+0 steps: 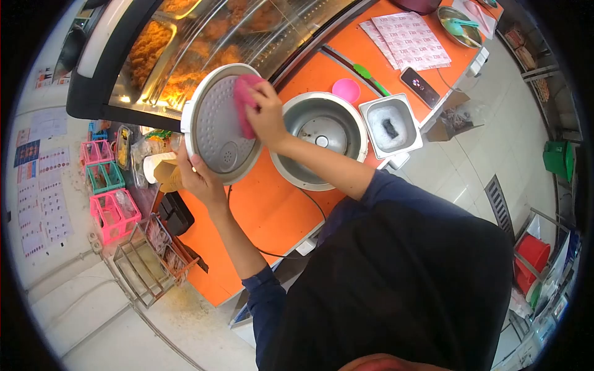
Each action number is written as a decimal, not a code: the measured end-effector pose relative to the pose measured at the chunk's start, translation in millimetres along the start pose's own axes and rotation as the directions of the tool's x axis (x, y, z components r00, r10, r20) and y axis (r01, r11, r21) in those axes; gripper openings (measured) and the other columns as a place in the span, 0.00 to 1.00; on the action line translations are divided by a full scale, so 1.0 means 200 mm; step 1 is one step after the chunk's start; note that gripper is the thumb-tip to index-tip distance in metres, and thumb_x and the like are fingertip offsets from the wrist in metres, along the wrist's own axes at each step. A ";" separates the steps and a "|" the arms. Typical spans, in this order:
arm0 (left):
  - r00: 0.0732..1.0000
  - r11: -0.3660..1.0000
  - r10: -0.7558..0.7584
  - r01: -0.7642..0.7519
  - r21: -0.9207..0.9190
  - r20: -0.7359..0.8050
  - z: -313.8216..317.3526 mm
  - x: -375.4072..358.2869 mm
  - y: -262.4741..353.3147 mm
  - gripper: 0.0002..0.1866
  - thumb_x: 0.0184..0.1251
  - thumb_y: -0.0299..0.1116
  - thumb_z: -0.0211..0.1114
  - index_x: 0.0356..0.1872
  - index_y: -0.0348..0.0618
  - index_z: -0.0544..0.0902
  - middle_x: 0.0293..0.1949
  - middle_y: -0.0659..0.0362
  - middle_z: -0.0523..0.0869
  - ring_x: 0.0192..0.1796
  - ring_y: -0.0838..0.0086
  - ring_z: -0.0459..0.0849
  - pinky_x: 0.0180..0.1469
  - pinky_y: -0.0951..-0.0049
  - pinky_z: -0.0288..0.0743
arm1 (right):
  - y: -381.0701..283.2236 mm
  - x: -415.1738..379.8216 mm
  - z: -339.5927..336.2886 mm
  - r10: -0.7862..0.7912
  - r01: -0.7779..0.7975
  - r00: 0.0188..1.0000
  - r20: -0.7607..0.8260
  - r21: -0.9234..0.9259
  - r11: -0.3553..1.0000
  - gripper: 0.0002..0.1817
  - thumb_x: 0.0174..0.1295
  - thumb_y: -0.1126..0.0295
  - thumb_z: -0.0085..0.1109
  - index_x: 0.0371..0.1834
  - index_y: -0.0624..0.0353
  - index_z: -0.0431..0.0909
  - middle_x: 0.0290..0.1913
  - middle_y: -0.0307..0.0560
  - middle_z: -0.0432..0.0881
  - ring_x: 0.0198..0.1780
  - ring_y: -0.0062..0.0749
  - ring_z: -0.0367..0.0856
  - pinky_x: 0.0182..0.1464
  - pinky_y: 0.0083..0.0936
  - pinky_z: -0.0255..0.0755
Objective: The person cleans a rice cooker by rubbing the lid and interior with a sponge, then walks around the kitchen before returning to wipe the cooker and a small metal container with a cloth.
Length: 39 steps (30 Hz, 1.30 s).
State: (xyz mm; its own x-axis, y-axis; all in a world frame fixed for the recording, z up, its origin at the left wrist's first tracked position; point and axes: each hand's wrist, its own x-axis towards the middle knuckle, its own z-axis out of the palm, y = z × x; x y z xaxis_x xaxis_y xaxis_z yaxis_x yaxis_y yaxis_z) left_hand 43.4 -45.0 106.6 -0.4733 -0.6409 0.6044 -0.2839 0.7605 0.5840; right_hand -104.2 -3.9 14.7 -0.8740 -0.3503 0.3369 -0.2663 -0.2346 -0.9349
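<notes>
The right hand [267, 117] is closed on a pink cloth [242, 102], its grip pressing the cloth flat against the inner face of a round lid [216, 133], near the lid's upper right edge. The left hand [201, 179] holds the lid from below, fingers clamped on its lower rim, so the lid stands tilted up on edge with its dimpled metal inside turned toward the camera. The lid sits just left of the cooker [318, 139], whose bare metal bowl lies open, and both are over the orange table [266, 210]. A black cord [309, 204] runs from the cooker across the table toward its near edge. Just right of the cooker stands a square steel tub [391, 125] with something dark in its white contents. Behind the cooker lie a small pink dish [346, 90] and a green utensil [370, 78]; farther right are printed paper sheets [408, 40], a phone [420, 86] and a metal bowl [459, 28]. Above the lid is a glass case [204, 43] of fried food. To the left, well apart from the hands, pink and teal baskets [105, 179] and a wire rack [145, 263] stand off the table's end.
</notes>
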 end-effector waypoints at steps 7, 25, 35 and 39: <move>1.000 0.999 -0.015 0.016 0.038 -0.027 0.01 -0.01 -0.02 0.21 0.80 0.39 0.47 0.58 0.31 0.78 0.53 0.45 0.84 0.53 0.57 0.84 0.56 0.61 0.74 | 0.15 -0.33 -0.09 0.029 -0.017 0.995 0.091 -0.124 0.992 0.20 0.54 0.78 0.60 0.53 0.64 0.80 0.46 0.56 0.73 0.47 0.49 0.78 0.49 0.39 0.73; 0.999 0.999 0.032 -0.032 0.014 -0.026 -0.03 -0.06 -0.05 0.21 0.80 0.40 0.46 0.59 0.34 0.76 0.52 0.47 0.83 0.54 0.59 0.81 0.57 0.63 0.73 | 0.24 -0.18 -0.27 -0.593 0.705 0.277 0.756 0.259 0.660 0.21 0.46 0.73 0.64 0.48 0.51 0.86 0.45 0.39 0.77 0.49 0.39 0.77 0.52 0.36 0.75; 0.994 0.995 0.097 -0.097 -0.007 -0.044 -0.01 -0.06 -0.02 0.22 0.80 0.43 0.48 0.59 0.34 0.78 0.51 0.49 0.84 0.51 0.61 0.83 0.56 0.65 0.74 | 0.19 0.18 -0.36 -0.411 0.749 0.639 0.650 -0.403 0.526 0.06 0.50 0.70 0.61 0.32 0.53 0.82 0.42 0.41 0.76 0.46 0.37 0.76 0.46 0.35 0.71; 0.999 0.999 0.045 -0.045 0.010 -0.029 0.02 -0.03 0.01 0.20 0.79 0.41 0.49 0.57 0.37 0.79 0.50 0.48 0.84 0.50 0.58 0.84 0.53 0.63 0.75 | 0.22 -0.01 -0.30 -0.302 0.607 0.756 0.581 -0.448 0.657 0.08 0.50 0.73 0.61 0.35 0.56 0.83 0.42 0.45 0.78 0.43 0.45 0.79 0.45 0.40 0.74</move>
State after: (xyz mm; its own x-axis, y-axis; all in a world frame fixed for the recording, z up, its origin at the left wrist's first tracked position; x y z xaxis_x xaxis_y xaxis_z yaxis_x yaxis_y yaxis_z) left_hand 42.1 -38.3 102.4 -0.4616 -0.6088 0.6452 -0.2705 0.7893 0.5513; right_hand -138.6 40.6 -33.4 -0.3437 -0.7208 0.6019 -0.8874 0.0395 -0.4594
